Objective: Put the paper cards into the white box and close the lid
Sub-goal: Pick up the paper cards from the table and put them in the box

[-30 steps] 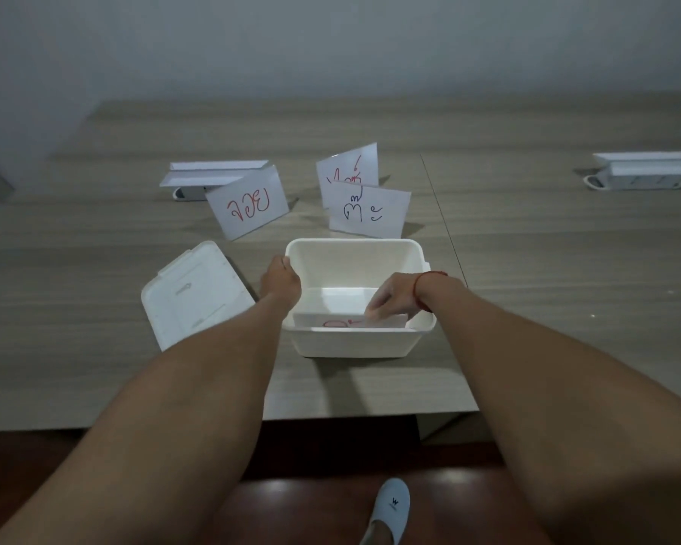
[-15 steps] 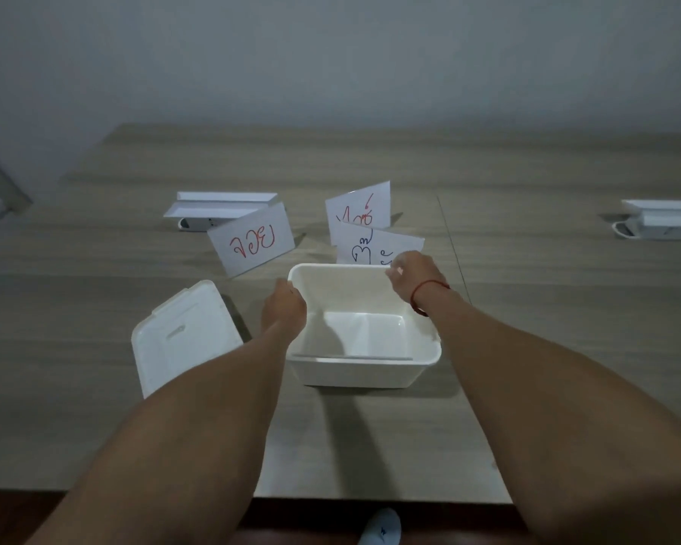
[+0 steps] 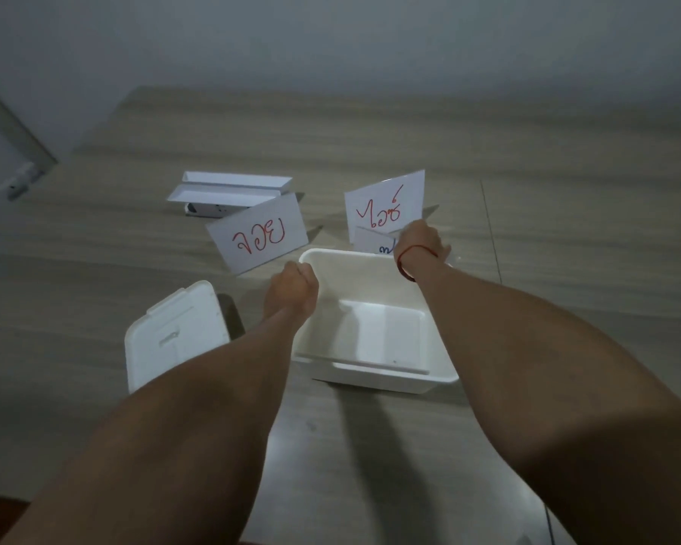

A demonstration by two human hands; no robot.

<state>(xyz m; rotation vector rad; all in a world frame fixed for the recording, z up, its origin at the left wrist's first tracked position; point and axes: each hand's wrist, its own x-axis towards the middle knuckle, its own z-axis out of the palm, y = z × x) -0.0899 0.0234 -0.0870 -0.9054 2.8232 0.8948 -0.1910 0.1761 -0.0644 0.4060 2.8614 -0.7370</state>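
Note:
The open white box (image 3: 441, 381) stands on the table in front of me. My left hand (image 3: 291, 293) is closed on its left rim. My right hand (image 3: 423, 241) reaches past the far rim and curls over a folded card with blue writing (image 3: 372, 245), covering most of it. Behind that card stands a card with red writing (image 3: 386, 204). Another red-lettered card (image 3: 262, 236) stands to the left of the box. One card (image 3: 382, 367) leans inside the box against its near wall. The white lid (image 3: 174, 332) lies flat to the left of the box.
A white two-tier holder (image 3: 231, 192) sits behind the left card. The wooden table (image 3: 567, 289) stretches to a grey wall at the back. Its near edge runs under my forearms.
My right hand left the card inside the box, lifted out and moved over the far rim to the blue-lettered card. My left hand stayed on the rim. The view tilted up.

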